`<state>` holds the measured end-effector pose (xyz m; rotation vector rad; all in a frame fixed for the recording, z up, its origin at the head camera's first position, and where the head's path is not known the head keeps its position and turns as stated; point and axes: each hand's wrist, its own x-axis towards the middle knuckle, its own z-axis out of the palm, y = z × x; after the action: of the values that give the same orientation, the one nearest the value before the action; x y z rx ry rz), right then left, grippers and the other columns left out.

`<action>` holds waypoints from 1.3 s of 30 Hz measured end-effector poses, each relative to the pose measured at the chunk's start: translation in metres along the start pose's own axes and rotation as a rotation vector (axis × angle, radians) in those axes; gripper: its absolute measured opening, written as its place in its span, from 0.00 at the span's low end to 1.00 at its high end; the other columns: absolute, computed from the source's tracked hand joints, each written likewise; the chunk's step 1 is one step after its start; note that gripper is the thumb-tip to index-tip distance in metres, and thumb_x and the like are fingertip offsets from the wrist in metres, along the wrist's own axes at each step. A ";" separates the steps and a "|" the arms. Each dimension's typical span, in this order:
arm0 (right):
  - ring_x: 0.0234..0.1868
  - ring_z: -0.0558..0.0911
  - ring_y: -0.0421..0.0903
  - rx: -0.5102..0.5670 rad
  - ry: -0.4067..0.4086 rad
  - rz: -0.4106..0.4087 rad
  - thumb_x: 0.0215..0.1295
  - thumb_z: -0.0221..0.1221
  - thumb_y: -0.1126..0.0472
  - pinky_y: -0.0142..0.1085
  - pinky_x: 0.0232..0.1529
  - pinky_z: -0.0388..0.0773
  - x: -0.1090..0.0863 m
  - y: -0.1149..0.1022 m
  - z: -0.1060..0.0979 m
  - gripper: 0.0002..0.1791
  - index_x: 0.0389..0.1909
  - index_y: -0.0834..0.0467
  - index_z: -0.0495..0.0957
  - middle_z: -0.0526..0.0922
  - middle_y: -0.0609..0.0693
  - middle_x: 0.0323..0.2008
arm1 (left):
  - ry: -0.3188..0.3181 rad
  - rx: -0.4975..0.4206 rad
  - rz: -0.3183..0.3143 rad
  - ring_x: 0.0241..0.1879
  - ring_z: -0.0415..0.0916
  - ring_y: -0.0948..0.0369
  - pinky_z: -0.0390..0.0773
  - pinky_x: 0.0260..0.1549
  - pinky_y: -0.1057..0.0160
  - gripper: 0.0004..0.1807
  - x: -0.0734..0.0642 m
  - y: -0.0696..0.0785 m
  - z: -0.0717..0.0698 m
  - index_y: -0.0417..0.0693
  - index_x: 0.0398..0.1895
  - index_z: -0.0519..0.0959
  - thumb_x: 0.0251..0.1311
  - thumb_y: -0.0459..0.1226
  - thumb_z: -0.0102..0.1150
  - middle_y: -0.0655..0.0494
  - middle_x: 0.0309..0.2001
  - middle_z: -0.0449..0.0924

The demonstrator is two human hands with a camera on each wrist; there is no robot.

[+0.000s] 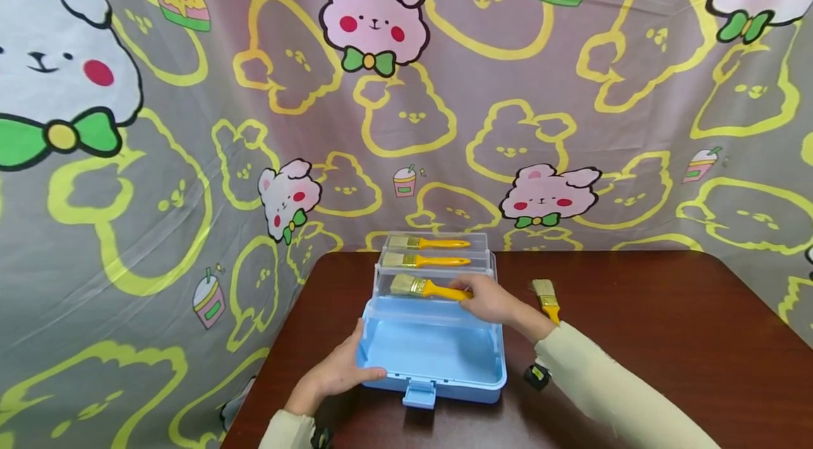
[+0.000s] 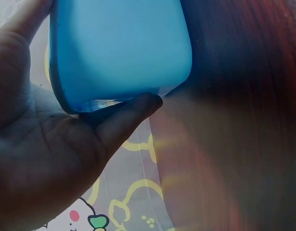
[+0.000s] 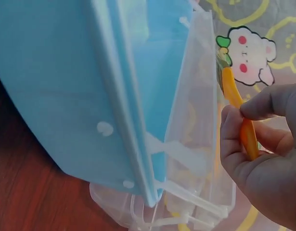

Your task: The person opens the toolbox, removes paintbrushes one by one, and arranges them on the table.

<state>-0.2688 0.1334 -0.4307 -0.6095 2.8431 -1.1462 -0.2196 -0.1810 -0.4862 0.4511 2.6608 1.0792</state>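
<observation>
A light blue toolbox (image 1: 432,350) stands with its lid up and its clear trays fanned out behind. My right hand (image 1: 488,299) pinches the yellow handle of a paintbrush (image 1: 419,286) at the lowest clear tray, bristles pointing left. In the right wrist view, thumb and fingers of the right hand (image 3: 263,139) close round that handle. My left hand (image 1: 339,364) rests against the front left corner of the toolbox, its thumb along the front and its fingers straight along the side. The left wrist view shows the left hand (image 2: 56,139) touching the blue wall (image 2: 123,48).
Two more paintbrushes, an upper one (image 1: 438,243) and a middle one (image 1: 432,261), lie in the higher trays. Another paintbrush (image 1: 546,299) lies on the brown table (image 1: 635,322) right of the toolbox. A patterned cloth (image 1: 457,117) hangs behind the table.
</observation>
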 end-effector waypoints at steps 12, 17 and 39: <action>0.37 0.75 0.47 0.047 0.093 0.019 0.56 0.59 0.74 0.39 0.39 0.78 -0.029 0.007 -0.017 0.20 0.50 0.58 0.79 0.80 0.49 0.42 | 0.004 -0.003 0.011 0.66 0.53 0.42 0.56 0.60 0.41 0.64 0.000 -0.002 0.000 0.31 0.72 0.35 0.49 0.51 0.70 0.32 0.71 0.45; 0.36 0.74 0.47 0.066 0.135 -0.028 0.56 0.59 0.75 0.38 0.37 0.77 -0.040 0.013 -0.028 0.20 0.50 0.61 0.79 0.79 0.52 0.42 | 0.002 -0.011 0.019 0.66 0.53 0.43 0.56 0.61 0.41 0.64 0.000 -0.002 0.000 0.31 0.72 0.34 0.49 0.50 0.70 0.33 0.71 0.44; 0.33 0.79 0.49 0.131 0.197 0.104 0.61 0.56 0.73 0.42 0.36 0.80 -0.084 0.067 -0.078 0.19 0.54 0.66 0.73 0.81 0.57 0.40 | -0.007 -0.044 0.047 0.66 0.52 0.43 0.55 0.60 0.39 0.63 0.001 -0.004 -0.002 0.33 0.72 0.33 0.50 0.49 0.70 0.34 0.72 0.42</action>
<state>-0.2268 0.2597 -0.4291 -0.3568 2.8847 -1.4332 -0.2216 -0.1843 -0.4875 0.5106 2.6266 1.1456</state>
